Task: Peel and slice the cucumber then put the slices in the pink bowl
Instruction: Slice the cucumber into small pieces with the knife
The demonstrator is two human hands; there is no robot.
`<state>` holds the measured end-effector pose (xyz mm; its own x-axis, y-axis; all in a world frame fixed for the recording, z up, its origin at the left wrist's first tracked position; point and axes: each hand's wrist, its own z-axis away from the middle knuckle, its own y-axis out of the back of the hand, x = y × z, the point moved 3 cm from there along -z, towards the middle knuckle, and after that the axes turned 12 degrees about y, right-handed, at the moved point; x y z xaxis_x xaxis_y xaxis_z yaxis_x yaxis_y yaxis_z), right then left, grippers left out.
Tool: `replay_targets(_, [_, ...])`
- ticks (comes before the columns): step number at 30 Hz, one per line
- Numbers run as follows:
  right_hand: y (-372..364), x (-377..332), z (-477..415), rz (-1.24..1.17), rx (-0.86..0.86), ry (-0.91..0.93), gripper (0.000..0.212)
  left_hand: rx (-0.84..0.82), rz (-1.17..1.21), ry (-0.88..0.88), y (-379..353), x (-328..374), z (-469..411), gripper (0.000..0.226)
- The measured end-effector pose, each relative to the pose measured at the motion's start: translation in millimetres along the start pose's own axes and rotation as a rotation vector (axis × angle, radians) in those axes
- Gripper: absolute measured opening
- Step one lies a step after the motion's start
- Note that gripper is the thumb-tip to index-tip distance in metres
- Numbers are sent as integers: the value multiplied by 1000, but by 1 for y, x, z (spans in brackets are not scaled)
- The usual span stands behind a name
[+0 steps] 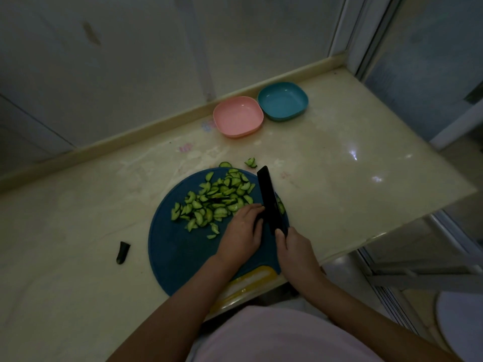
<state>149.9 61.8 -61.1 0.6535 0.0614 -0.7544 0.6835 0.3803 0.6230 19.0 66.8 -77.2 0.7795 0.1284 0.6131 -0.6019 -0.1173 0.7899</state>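
Slicing nrly done, slices point(214, 202) on board point(177, 252), pink bowl point(237, 117) empty. R hand point(295, 248) grips knife point(270, 202); L hand point(241, 232) hold unclear.

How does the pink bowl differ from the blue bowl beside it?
The pink bowl is pink; the blue bowl is teal blue. The pink bowl sits to the left, nearer the cutting board; the blue bowl sits to the right, farther back. Both are empty, upright, rounded squares.
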Motion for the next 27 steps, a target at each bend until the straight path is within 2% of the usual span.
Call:
replay_targets(6, [11,-3,9,-67,49,35,37,8,10,-4,0,0,-2,28])
replay_targets(22, [-2,1,2,-62,-11,24,33,-26,-7,26,1,1,-2,27])
replay_targets(27, [-12,3,-1,-77,37,16,34,-17,-4,15,2,2,-2,29])
